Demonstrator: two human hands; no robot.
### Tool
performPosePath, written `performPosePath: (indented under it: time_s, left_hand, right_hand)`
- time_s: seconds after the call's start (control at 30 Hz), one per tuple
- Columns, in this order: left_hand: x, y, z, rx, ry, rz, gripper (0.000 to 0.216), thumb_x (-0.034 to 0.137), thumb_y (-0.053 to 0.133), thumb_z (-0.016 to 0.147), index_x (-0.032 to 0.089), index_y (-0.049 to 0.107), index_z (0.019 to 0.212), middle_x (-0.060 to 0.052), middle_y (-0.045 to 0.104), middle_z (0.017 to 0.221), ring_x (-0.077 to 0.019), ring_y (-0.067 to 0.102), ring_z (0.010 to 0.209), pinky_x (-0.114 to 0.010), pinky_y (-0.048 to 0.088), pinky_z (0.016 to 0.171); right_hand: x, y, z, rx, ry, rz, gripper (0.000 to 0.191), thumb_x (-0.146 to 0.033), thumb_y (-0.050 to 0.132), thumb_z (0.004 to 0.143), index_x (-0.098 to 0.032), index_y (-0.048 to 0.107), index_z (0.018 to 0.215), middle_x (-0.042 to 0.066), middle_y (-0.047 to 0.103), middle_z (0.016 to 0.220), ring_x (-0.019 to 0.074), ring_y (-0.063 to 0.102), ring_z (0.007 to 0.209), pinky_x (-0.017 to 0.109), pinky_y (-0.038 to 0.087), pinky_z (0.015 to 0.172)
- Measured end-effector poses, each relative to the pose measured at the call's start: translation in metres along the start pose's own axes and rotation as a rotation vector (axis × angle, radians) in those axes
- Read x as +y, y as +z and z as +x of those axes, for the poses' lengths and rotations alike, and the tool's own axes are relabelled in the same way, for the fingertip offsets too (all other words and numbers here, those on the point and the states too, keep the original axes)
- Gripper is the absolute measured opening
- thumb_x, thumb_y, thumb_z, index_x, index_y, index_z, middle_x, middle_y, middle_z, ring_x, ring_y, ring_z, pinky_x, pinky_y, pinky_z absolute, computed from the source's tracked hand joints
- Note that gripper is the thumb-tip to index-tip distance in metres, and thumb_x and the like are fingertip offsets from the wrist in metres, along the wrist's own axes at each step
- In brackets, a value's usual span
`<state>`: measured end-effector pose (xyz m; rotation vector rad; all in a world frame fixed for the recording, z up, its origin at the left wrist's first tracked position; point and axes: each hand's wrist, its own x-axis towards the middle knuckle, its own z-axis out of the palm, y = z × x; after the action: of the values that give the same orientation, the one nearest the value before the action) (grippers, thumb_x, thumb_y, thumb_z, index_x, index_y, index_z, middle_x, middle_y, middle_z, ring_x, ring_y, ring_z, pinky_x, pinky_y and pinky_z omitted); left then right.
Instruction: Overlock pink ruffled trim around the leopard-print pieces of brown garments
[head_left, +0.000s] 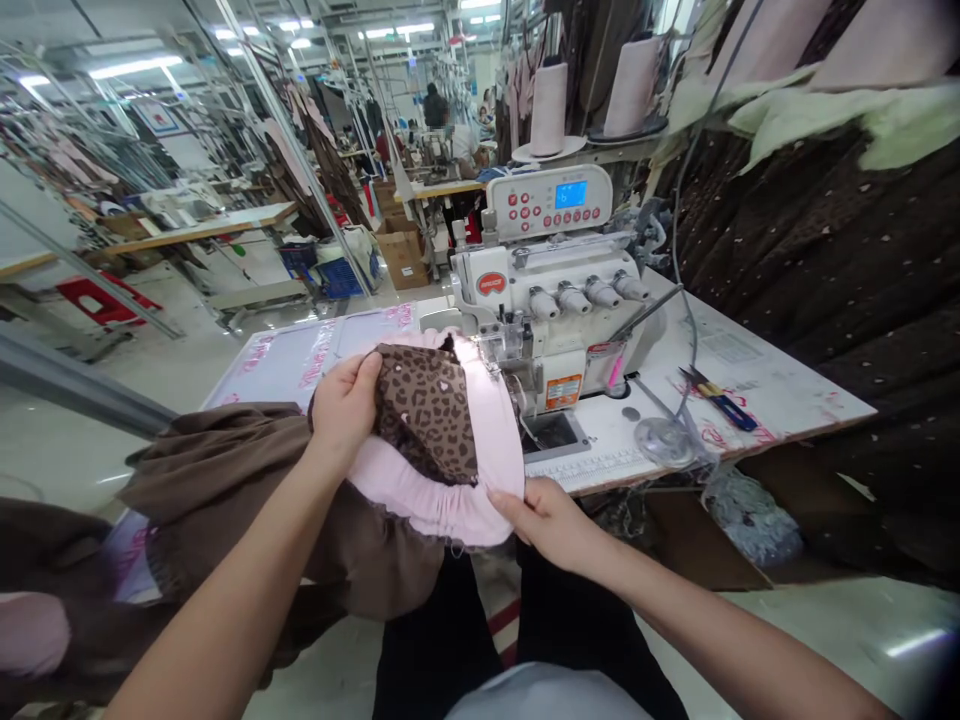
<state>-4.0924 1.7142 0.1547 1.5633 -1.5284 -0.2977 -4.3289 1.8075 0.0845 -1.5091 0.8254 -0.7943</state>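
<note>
Dark spotted cloth [810, 240] fills the space right of the sewing machine [570, 330]. White tabletop [810, 395] under the machine, extends both sides. Brown garment [375, 560] is left and in front of the machine, its bulk draped over the table's near left part. Machine is white, control panel [551, 200] on top with a lit blue display.

Pink gathered band [491, 440] of the garment loops around a leopard-print panel [427, 410]; its far right side reaches the machine's needle area. Can't tell if it sits under the foot.

Left hand [345, 400], left of the machine's needle area: thumb and fingers gripping cloth at the panel's left edge. Right hand [559, 525], in front of the machine: narrow pinch on the band's near right corner, thumb on top.

Two pale pink thread cones [550, 108] stand behind the machine. Snips [718, 398] lie right of it, with a clear round dish [666, 440] nearer its base.
</note>
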Motion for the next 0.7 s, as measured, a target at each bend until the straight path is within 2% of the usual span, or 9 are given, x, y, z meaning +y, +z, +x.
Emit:
performPosePath:
  time_s: [0.17,0.23,0.27,0.3,0.37,0.47,0.53,0.6,0.7]
  left_hand:
    - [-0.003,0.013,0.032,0.101,0.055,0.05,0.029,0.039,0.041,0.083,0.015,0.057,0.08,-0.001,0.057,0.074,-0.0162,0.052,0.072,-0.026,0.04,0.068]
    - [0.007,0.017,0.018,0.225,0.157,0.123,0.021,0.033,0.046,0.081,0.015,0.055,0.083,-0.004,0.056,0.08,-0.0167,0.051,0.077,-0.027,0.039,0.073]
    - [0.015,0.019,0.005,0.22,0.237,0.157,0.018,0.031,0.047,0.08,0.015,0.055,0.083,-0.004,0.055,0.081,-0.0169,0.05,0.079,-0.028,0.039,0.075]
    - [0.022,0.021,-0.012,0.138,0.317,0.179,0.016,0.029,0.047,0.081,0.015,0.055,0.082,-0.005,0.055,0.082,-0.017,0.05,0.08,-0.028,0.039,0.077]
    - [0.034,0.025,-0.046,-0.177,0.375,0.176,0.02,0.028,0.041,0.085,0.016,0.056,0.087,-0.006,0.058,0.087,-0.0173,0.051,0.085,-0.028,0.038,0.08]
    - [0.036,0.032,-0.072,-0.624,0.147,0.062,0.028,0.033,0.036,0.087,0.016,0.056,0.097,-0.006,0.059,0.093,-0.0174,0.053,0.085,-0.029,0.039,0.077]
    - [0.032,0.034,-0.067,-0.817,-0.068,-0.059,0.031,0.04,0.039,0.085,0.015,0.056,0.089,-0.003,0.058,0.077,-0.0147,0.052,0.068,-0.025,0.04,0.063]
    - [0.031,0.031,-0.059,-0.899,-0.173,-0.146,0.032,0.044,0.044,0.081,0.014,0.053,0.077,0.002,0.049,0.061,-0.0103,0.042,0.053,-0.021,0.033,0.05]
    - [0.045,0.015,-0.074,-0.844,-0.099,-0.137,0.031,0.043,0.044,0.081,0.014,0.05,0.073,0.003,0.045,0.06,-0.0088,0.038,0.052,-0.019,0.029,0.048]
  right_hand:
    - [-0.007,-0.021,0.034,0.042,-0.022,-0.088,0.044,-0.047,0.042,0.083,-0.016,0.035,0.051,-0.004,0.032,0.044,0.0058,0.028,0.043,0.02,0.021,0.042]
    - [-0.01,-0.029,0.048,0.06,-0.008,-0.113,0.046,-0.048,0.043,0.081,-0.016,0.037,0.049,-0.004,0.034,0.043,0.0055,0.029,0.041,0.019,0.021,0.041]
    - [-0.012,-0.033,0.054,0.057,0.0,-0.112,0.047,-0.049,0.043,0.081,-0.016,0.038,0.049,-0.004,0.035,0.042,0.0053,0.029,0.04,0.019,0.021,0.04]
    - [-0.013,-0.037,0.059,0.05,0.005,-0.1,0.048,-0.05,0.043,0.08,-0.015,0.039,0.048,-0.004,0.036,0.042,0.0052,0.03,0.039,0.019,0.021,0.04]
    - [-0.014,-0.042,0.065,0.019,0.004,-0.074,0.049,-0.052,0.043,0.08,-0.015,0.041,0.048,-0.004,0.037,0.04,0.005,0.03,0.037,0.019,0.021,0.039]
    - [-0.014,-0.045,0.068,0.011,-0.002,-0.058,0.049,-0.052,0.045,0.078,-0.015,0.041,0.048,-0.004,0.038,0.039,0.0049,0.03,0.036,0.019,0.022,0.038]
    - [-0.014,-0.047,0.069,0.028,0.017,-0.076,0.048,-0.052,0.048,0.077,-0.015,0.041,0.047,-0.004,0.039,0.038,0.0048,0.03,0.035,0.019,0.022,0.038]
    - [-0.015,-0.049,0.073,0.045,0.045,-0.094,0.046,-0.052,0.05,0.075,-0.014,0.043,0.049,-0.004,0.041,0.037,0.005,0.031,0.034,0.019,0.022,0.037]
    - [-0.02,-0.048,0.073,0.061,0.081,-0.05,0.044,-0.051,0.053,0.074,-0.014,0.044,0.05,-0.004,0.042,0.037,0.0051,0.033,0.034,0.018,0.022,0.036]
